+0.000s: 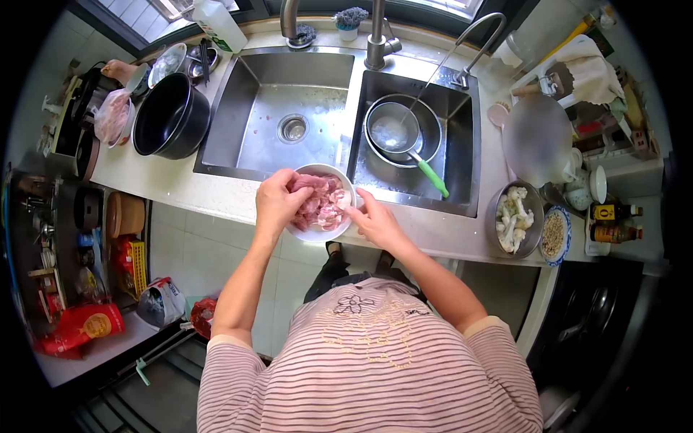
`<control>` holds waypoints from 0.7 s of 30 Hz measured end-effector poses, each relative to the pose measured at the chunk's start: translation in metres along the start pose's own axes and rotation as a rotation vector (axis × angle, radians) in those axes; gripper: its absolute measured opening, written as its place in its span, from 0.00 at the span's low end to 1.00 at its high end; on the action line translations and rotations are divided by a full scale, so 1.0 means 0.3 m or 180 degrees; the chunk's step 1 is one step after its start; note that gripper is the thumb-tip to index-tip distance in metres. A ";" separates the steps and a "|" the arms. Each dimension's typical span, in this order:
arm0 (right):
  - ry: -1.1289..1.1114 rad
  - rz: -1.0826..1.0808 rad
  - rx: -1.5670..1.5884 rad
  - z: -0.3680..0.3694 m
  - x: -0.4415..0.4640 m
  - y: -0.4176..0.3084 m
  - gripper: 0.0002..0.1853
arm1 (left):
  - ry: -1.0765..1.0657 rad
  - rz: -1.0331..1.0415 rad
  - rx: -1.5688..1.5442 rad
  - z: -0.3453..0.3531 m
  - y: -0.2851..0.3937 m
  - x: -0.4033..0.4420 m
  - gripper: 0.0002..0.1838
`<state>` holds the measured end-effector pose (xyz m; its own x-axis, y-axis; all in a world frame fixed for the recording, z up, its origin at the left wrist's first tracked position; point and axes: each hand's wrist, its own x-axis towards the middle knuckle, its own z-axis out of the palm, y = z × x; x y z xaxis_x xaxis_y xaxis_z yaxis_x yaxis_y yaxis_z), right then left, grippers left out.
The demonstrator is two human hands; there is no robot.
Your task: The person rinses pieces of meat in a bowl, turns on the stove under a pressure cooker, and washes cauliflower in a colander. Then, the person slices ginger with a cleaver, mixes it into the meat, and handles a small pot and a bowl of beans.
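A white bowl (354, 200) of raw pink meat (322, 204) is at the counter's front edge, before my body. My left hand (279, 201) reaches over the bowl's left side, its fingers closed on pieces of the meat. On the opposite side, my right hand (377, 221) grips the rim, with fingertips close to the meat. Just beyond the bowl lies the left sink basin (253, 137), with its drain showing. In the right basin (458, 144), water from a thin curved tap (482, 32) runs into a green-handled strainer (431, 177) resting over a metal bowl (434, 126).
A deep black pot (172, 119) stands left of the sink. To the right are a metal bowl of cauliflower (515, 220), a blue-rimmed plate (567, 242) and dark sauce bottles (616, 222). An open drawer (86, 252) with packets sits low at left.
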<state>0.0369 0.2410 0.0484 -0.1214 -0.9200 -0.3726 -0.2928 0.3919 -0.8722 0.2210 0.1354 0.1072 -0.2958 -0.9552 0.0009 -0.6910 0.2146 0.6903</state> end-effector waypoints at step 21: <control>-0.0119 0.0506 0.1780 0.076 0.035 0.003 0.25 | -0.0530 0.0320 0.0884 0.043 -0.005 0.030 0.14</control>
<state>0.0571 0.2316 0.0365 -0.0865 -0.8530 -0.5146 0.2728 0.4765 -0.8358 0.2110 0.1292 0.0968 -0.4595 -0.8850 -0.0750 -0.7993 0.3753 0.4693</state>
